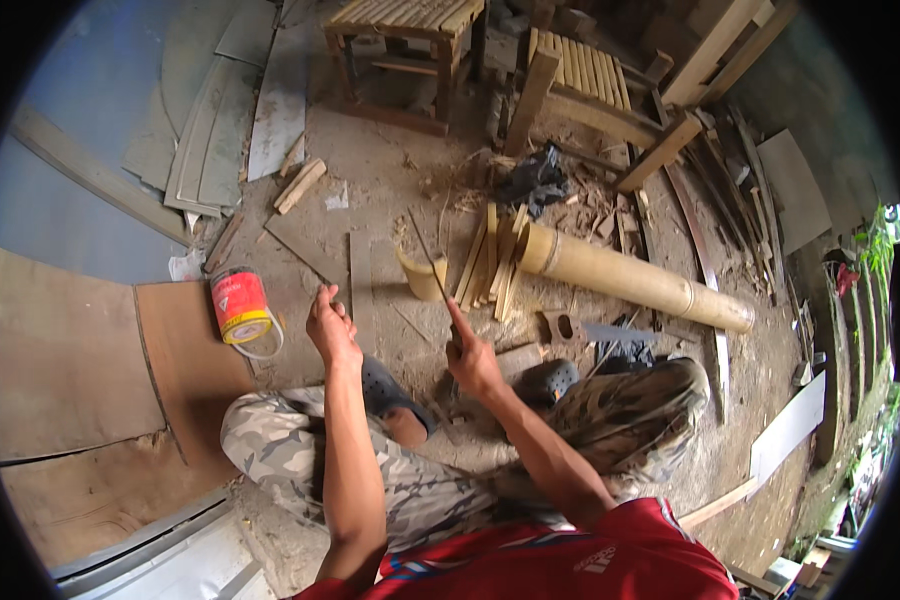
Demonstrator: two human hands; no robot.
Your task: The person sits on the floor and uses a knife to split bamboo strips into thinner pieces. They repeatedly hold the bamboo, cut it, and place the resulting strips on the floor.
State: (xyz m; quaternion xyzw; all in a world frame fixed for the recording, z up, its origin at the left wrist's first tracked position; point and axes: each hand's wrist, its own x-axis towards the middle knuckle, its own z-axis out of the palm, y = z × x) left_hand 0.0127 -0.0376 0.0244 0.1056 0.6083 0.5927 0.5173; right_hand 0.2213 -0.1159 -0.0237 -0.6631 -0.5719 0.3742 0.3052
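My left hand (332,328) is closed, its fingers curled together. A thin flat dark strip (297,249) runs from its fingertips toward the far left; what it is made of I cannot tell. In my right hand (473,362) is a long knife (429,246), its narrow blade seen nearly edge-on, with the index finger laid along it. Just beyond the blade stands a short cut bamboo section (423,276). To its right lie several split bamboo strips (489,262), beside a long bamboo pole (635,277). The knife's handle is hidden in my fist.
A red and yellow can (241,305) with a wire handle stands at left, near plywood sheets (60,350). A handsaw (595,331) lies by my right knee. Two bamboo-slatted seats (406,18) (592,75) stand at the back, with a black plastic bag (532,181) in front.
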